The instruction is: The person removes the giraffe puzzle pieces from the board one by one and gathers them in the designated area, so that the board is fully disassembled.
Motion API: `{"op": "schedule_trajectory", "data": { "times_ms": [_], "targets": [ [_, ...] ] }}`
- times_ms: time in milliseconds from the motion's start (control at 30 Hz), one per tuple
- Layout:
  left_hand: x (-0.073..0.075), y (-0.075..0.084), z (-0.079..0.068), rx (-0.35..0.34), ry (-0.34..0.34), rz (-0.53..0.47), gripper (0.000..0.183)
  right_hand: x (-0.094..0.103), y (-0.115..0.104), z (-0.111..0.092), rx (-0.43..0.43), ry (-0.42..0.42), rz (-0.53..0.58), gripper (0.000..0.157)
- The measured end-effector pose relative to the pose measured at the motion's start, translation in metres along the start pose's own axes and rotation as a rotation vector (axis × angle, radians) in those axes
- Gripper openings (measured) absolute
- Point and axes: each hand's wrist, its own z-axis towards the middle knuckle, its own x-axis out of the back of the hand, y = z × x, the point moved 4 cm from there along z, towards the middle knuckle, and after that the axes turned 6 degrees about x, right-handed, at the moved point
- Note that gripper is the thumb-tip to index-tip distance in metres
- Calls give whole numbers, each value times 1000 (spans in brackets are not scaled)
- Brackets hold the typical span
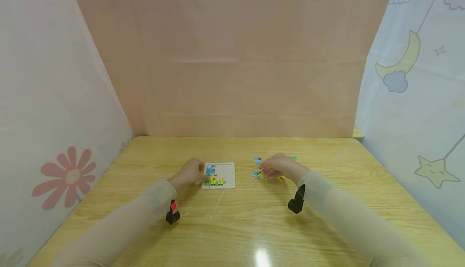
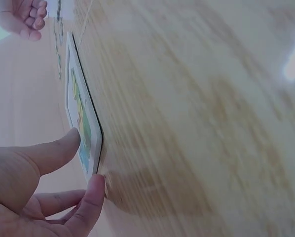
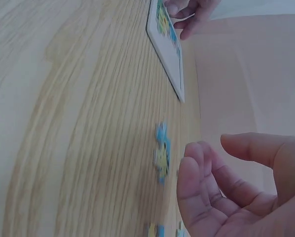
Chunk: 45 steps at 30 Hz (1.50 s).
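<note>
One square white puzzle tray point(image 1: 229, 171), flat on the yellowish wood-grain bench point(image 1: 236, 226); multicoloured inset pieces point(image 1: 214, 181) from its 6 to 10 o'clock; one left hand point(image 1: 189, 173), thumb and fingers parted, touching the 9 o'clock edge; one right hand point(image 1: 281, 166), loosely curled, holding nothing visible, beside loose blue-and-yellow jigsaw pieces point(image 1: 258, 175) at the tray's 3 o'clock.

Through my head camera I see a wood-grain desk point(image 1: 239, 222), marked by a pale line point(image 1: 216, 205) and a bright glare patch point(image 1: 262, 257). A pale-rimmed puzzle tray point(image 1: 229, 173) lies on it. To the tray's right I count at least 4 loose puzzle pieces point(image 1: 256, 175), 2 partly hidden from me.
</note>
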Motion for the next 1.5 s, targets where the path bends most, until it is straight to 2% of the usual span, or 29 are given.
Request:
{"op": "schedule_trajectory", "data": {
  "times_ms": [200, 367, 500, 667, 833, 1100, 1367, 1500],
  "targets": [
    [-4, -3, 4, 47, 21, -86, 37, -21, -12, 8, 34, -25, 2, 31],
    [-8, -5, 8, 125, 55, -125, 30, -40, -17, 17, 44, -30, 34, 29],
    [-9, -5, 7, 167, 80, -151, 48, -57, -22, 21, 39, -40, 65, 26],
    [-9, -6, 8, 181, 86, -189, 55, -75, -32, 24, 51, -59, 73, 24],
    [-10, -8, 10, 204, 81, -235, 53, -90, -38, 34, 121, -92, 31, 24],
    [-12, -7, 11, 223, 82, -225, 53, -110, -43, 41, 118, -89, -149, 15],
    [-11, -5, 10, 199, 102, -184, 52, -117, -47, 33, 125, -33, -166, 5],
    [-11, -4, 9, 188, 101, -180, 50, -119, -43, 37, 119, -26, -178, 3]
  ]
}}
